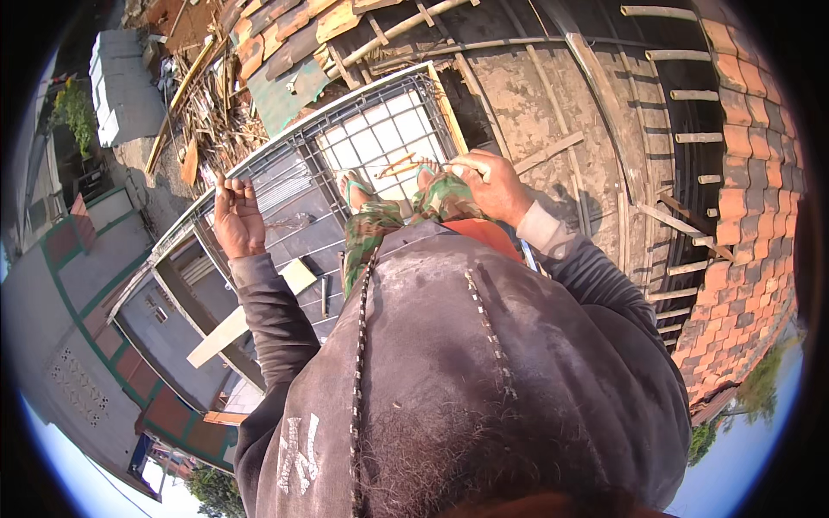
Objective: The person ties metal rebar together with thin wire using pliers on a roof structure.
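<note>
Seemingly, right hand [494, 186] pinches thin stick [399, 164] — left hand [237, 217] free.

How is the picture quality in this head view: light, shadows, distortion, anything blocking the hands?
Head view: hard sunlight, sharp shadows on the metal grid; strong fisheye bending at the rim, dark corners; the person's grey jacket fills the lower half; left hand open and raised, right hand closed on a thin wire; both sharp.

The grey metal grid frame [285, 186] lies under the person's feet. A pale flat wooden plank [250, 312] rests on it at the left, a heap of broken timber scraps [211, 112] behind it, orange clay roof tiles [751, 216] far right.
</note>
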{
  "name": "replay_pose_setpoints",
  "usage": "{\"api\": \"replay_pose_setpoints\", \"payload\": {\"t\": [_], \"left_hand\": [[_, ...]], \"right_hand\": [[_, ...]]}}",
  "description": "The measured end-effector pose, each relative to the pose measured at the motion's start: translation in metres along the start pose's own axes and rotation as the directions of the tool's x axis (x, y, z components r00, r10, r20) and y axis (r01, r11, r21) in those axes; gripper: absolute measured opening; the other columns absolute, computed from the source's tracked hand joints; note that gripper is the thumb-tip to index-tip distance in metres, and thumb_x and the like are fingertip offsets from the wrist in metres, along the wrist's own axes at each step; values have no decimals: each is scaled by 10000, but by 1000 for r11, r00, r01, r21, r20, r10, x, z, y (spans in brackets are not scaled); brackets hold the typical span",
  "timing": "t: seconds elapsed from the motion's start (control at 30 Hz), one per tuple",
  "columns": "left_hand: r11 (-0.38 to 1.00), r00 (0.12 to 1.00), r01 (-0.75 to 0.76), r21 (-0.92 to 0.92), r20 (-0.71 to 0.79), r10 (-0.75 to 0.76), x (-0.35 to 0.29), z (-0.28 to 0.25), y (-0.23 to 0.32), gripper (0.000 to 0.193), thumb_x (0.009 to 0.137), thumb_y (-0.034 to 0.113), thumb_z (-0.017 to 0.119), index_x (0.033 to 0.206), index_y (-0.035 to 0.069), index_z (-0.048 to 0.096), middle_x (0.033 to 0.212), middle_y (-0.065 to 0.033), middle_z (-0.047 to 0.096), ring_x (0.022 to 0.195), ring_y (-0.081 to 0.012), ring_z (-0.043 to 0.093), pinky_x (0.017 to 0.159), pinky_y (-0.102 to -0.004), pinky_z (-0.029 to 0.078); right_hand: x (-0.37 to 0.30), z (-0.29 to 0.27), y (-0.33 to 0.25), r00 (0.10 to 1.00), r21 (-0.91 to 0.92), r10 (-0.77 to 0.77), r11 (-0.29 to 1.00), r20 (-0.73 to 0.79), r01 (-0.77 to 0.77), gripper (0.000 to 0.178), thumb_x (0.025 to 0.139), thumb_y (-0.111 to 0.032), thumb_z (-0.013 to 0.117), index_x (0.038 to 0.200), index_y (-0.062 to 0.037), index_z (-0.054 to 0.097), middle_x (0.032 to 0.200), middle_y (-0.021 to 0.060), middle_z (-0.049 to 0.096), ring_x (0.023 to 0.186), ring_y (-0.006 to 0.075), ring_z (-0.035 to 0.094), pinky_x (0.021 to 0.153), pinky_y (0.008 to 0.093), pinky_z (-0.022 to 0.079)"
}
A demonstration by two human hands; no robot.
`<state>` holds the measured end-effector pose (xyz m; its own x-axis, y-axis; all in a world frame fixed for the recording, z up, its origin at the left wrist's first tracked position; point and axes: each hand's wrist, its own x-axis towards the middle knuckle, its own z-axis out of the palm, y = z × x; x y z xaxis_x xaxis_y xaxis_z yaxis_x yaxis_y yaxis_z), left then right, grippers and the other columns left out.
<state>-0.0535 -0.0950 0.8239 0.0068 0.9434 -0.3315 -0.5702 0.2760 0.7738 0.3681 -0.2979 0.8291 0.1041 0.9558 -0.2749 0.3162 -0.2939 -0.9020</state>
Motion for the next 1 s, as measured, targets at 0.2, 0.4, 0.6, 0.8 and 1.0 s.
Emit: {"api": "replay_pose_setpoints", "payload": {"t": [0.2,0.4,0.6,0.8,1.0], "left_hand": [[985,991,90,-148,-81,-103,28,42,29,178,1063,118,564,1089,-46,628,1054,-128,715,1006,-235,712,1089,-405,554],[996,986,51,-74,-155,-62,39,5,40,166,1061,133,573,1126,-6,635,1050,-101,715,1008,-229,714,943,-393,618],[993,989,-11,116,-145,28,10,17,33,196,1065,180,582,1170,25,639,1112,-90,691,1058,-212,676,874,-339,598],[998,975,70,10,-212,-66,-6,-62,33,148,1073,193,574,1146,74,624,1009,-45,656,962,-146,669,653,-233,526],[982,961,45,-182,-262,-92,-23,-93,26,172,1079,146,547,1095,-15,606,1005,-100,656,920,-192,669,726,-238,576]], "right_hand": [[7,-7,7,872,-6,-30,999,489,38,205,993,-161,594,1009,-2,723,797,102,690,752,316,652,735,417,513],[37,-27,-47,914,793,56,478,402,-378,296,1065,-233,558,1011,24,696,687,-43,484,594,52,427,565,219,358],[19,-5,25,931,-70,101,994,352,-81,346,1067,-291,551,962,6,694,829,80,679,755,199,636,770,361,519],[4,-16,-15,812,261,170,893,558,-367,376,1065,-345,578,994,-2,717,809,16,651,720,153,572,679,356,494],[-2,3,-20,751,186,150,921,643,-343,329,1050,-289,600,957,4,719,717,-25,573,633,90,484,576,253,371]]}}
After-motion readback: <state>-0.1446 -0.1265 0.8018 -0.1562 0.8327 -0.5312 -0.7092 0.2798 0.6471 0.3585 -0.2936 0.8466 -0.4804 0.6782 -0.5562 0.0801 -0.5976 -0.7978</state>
